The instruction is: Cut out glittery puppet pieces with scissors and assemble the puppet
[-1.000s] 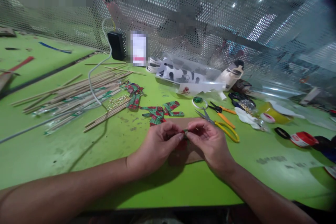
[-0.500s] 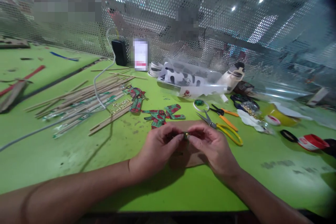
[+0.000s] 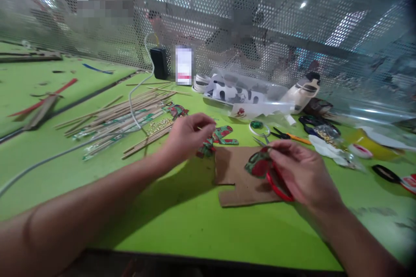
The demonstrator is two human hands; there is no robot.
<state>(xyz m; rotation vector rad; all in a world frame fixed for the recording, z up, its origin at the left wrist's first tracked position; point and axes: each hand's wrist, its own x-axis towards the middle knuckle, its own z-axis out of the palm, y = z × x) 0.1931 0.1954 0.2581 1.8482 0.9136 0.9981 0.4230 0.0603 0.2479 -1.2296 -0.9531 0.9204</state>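
In my right hand a green-and-red patterned cutout piece is pinched between thumb and fingers, over a brown cardboard sheet. A red curved strip hangs below these fingers; whether it belongs to the piece I cannot tell. Scissor blades show just beyond the hand, their handles hidden. My left hand is raised over the left side, thumb and forefinger curled close together; anything between them is hidden. Close beside it lie more patterned pieces, partly covered by the hand.
Thin wooden sticks, gold beads and a grey cable lie on the left. At the back stand a lit phone and a clear tray. Orange-handled pliers and a yellow roll lie right.
My hands were together over the cardboard, pinching a small thing with a gold spot. They have parted: left hand up and leftward, right hand rightward with the patterned piece. The view has shifted.
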